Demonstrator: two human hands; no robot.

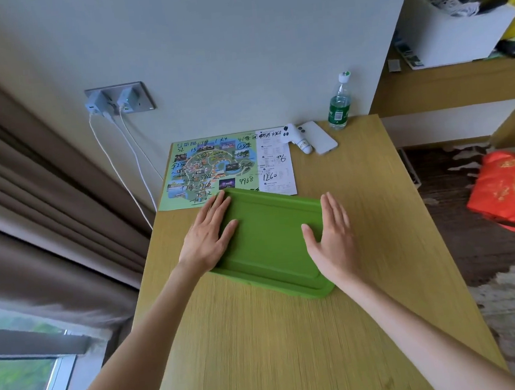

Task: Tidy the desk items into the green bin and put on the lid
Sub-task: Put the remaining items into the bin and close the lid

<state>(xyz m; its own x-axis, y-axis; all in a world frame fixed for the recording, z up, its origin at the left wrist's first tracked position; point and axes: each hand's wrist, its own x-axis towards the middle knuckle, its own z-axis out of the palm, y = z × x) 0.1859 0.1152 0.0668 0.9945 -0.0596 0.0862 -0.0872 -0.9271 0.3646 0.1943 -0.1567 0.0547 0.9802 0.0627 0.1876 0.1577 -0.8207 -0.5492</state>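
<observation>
Wooden desk (377, 214) against a pale wall, curtain (29, 191) at left. Green lid (270, 240) lies flat mid-desk, rounded corners, raised rim. My left hand (209, 234) and right hand (332, 234) rest open, palms flat on its two ends, gripping nothing.
</observation>
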